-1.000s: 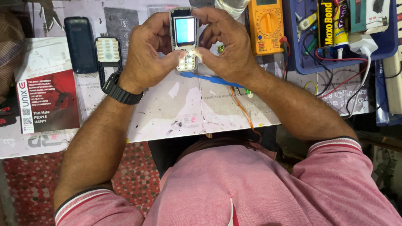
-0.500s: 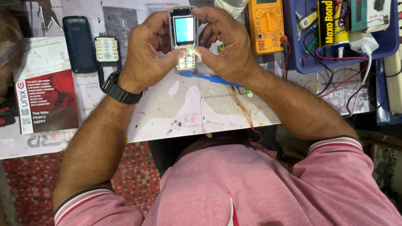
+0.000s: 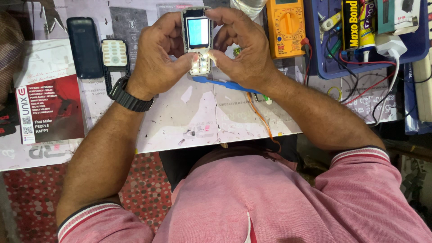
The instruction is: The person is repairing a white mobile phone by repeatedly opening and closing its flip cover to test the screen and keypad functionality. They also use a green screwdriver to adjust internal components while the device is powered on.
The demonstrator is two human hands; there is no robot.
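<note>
Lit-screened phone (image 3: 197,39) upright (screen end away).

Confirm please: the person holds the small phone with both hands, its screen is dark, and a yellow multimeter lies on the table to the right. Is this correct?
Not quite. The head view shows the phone's screen lit, not dark. The left hand and right hand do hold the small phone, and the yellow multimeter lies right.

On the scuffed white surface (image 3: 180,121) we see a dark phone back cover (image 3: 84,47) beside a loose keypad frame (image 3: 115,56), a red-and-white box (image 3: 49,108) at the left, a blue pry tool (image 3: 225,83), an orange multimeter (image 3: 286,27) and a blue tray (image 3: 369,67) (crowded with wires, a glue tube).
</note>
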